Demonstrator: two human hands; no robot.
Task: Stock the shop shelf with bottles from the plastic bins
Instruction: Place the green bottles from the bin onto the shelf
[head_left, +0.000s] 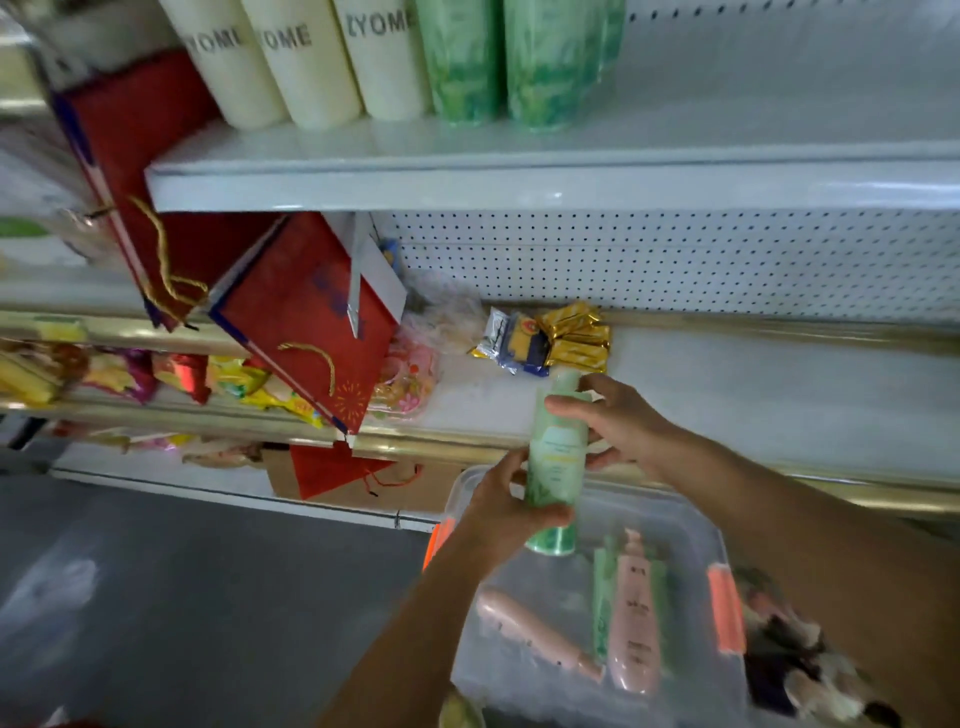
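Note:
A pale green bottle stands upright in the air above the clear plastic bin, in front of the lower shelf. My left hand grips its lower part and my right hand holds its upper part near the cap. In the bin lie two pink bottles and a green one. On the upper shelf stand three cream bottles and green bottles.
Red gift bags hang and lean at the left of the shelves. Gold and blue packets lie at the back of the lower shelf behind the bottle. Snack packets fill the shelf to the left. Grey floor lies lower left.

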